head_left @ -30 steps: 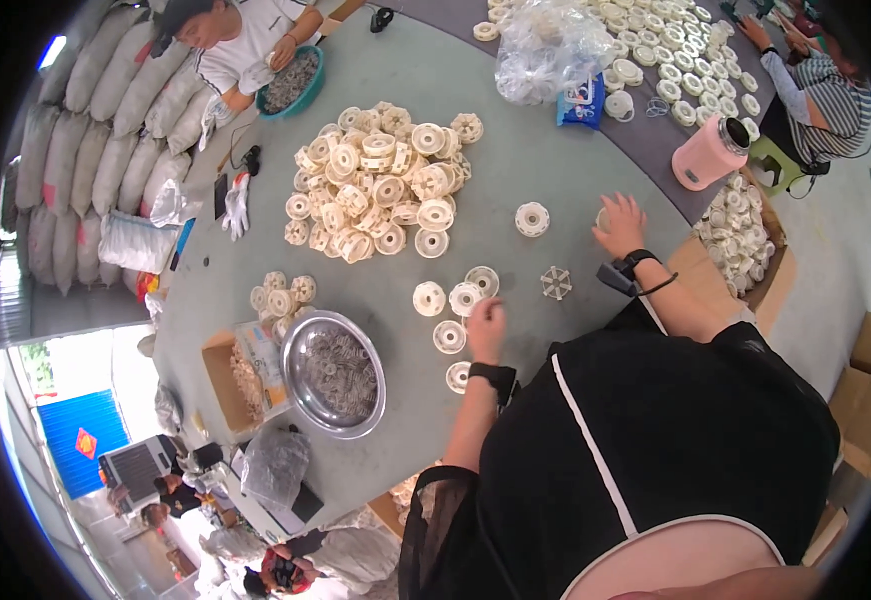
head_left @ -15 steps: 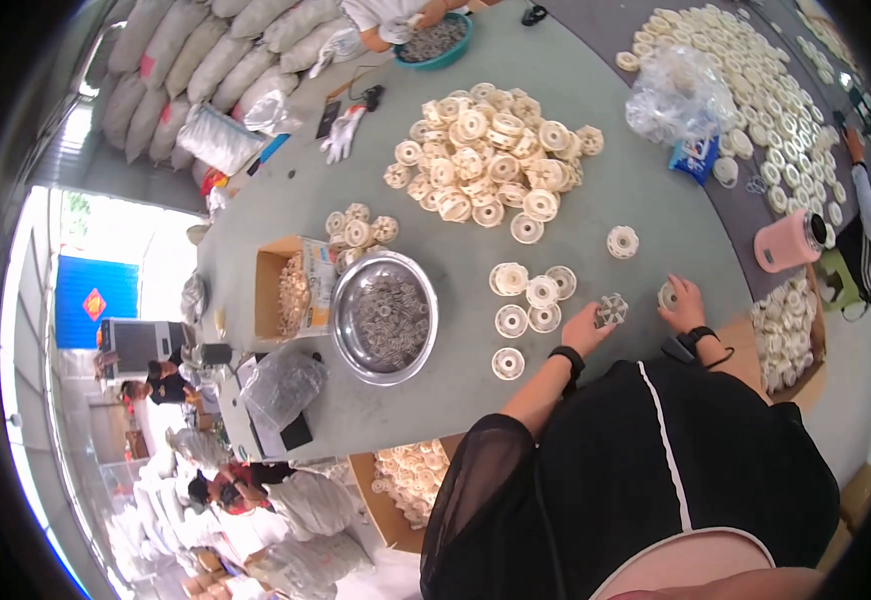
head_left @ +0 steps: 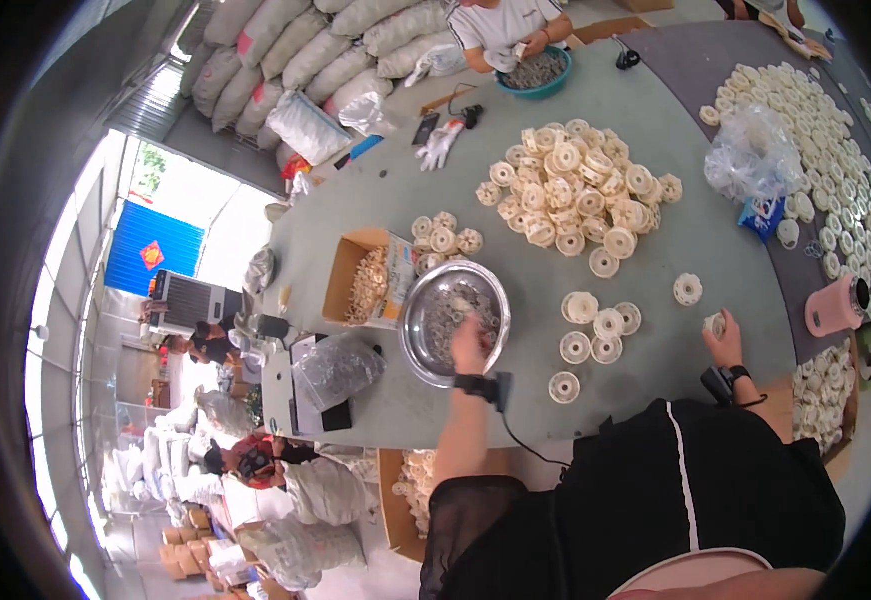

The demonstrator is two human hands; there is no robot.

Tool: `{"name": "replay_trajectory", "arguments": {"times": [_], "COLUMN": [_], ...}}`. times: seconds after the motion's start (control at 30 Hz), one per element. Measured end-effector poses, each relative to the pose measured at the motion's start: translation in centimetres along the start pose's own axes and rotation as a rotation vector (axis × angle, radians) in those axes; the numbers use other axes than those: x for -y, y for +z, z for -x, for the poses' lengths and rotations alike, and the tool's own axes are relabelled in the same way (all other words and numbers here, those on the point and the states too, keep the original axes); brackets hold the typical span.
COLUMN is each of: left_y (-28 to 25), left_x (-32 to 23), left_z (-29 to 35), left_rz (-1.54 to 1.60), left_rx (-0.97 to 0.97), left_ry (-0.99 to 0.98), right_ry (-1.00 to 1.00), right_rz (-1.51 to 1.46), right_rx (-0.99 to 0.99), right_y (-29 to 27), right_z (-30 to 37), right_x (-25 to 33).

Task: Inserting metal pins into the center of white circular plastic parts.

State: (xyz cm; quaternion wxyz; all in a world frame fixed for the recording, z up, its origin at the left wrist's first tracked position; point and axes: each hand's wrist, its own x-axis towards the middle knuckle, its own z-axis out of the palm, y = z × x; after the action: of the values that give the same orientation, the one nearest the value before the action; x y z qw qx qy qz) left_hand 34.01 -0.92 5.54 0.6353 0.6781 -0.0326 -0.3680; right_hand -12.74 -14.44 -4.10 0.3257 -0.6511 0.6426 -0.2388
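My left hand (head_left: 468, 345) reaches down into a steel bowl (head_left: 503, 300) that holds many small grey metal pieces (head_left: 445, 320). Its fingers are blurred against the pieces, so their grip cannot be made out. Out to the right, just above the table near its edge, my right hand (head_left: 723, 345) is closed around a round cream plastic part (head_left: 714, 325). A similar wheel-shaped part (head_left: 687, 289) lies beyond that hand. Between my hands, a small group of these cream parts (head_left: 606, 349) rests on the table, with a single part (head_left: 563, 388) closer to me.
A heap of cream parts (head_left: 565, 190) stands mid-table. Left of the bowl are a cardboard box (head_left: 355, 265) of small pieces and a clear plastic bag (head_left: 340, 375). A pink tumbler (head_left: 835, 306) is at right. Across the table, a person works over a green basin (head_left: 537, 92).
My left hand has moved left from near my right hand into the steel bowl; the cream part it held no longer shows there. My right hand still holds a part. The view has shifted.
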Motion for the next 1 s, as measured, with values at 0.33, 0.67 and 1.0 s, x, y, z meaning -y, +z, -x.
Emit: {"name": "replay_trajectory", "arguments": {"times": [0.33, 0.67, 1.0], "left_y": [1.2, 14.8, 14.3], "left_x": [-4.6, 9.9, 10.7], "left_z": [-2.5, 11.6, 13.2], "left_rz": [-0.147, -0.540, -0.401], "left_rx": [0.063, 0.909, 0.758], "left_ry": [0.412, -0.088, 0.048], "right_ry": [0.013, -0.534, -0.789], "right_rz": [-0.283, -0.021, -0.013], "right_rx": [0.127, 0.546, 0.317], "right_y": [0.3, -0.5, 1.1], "right_z": [1.8, 4.3, 5.9], "right_x": [6.6, 15.9, 13.5]}}
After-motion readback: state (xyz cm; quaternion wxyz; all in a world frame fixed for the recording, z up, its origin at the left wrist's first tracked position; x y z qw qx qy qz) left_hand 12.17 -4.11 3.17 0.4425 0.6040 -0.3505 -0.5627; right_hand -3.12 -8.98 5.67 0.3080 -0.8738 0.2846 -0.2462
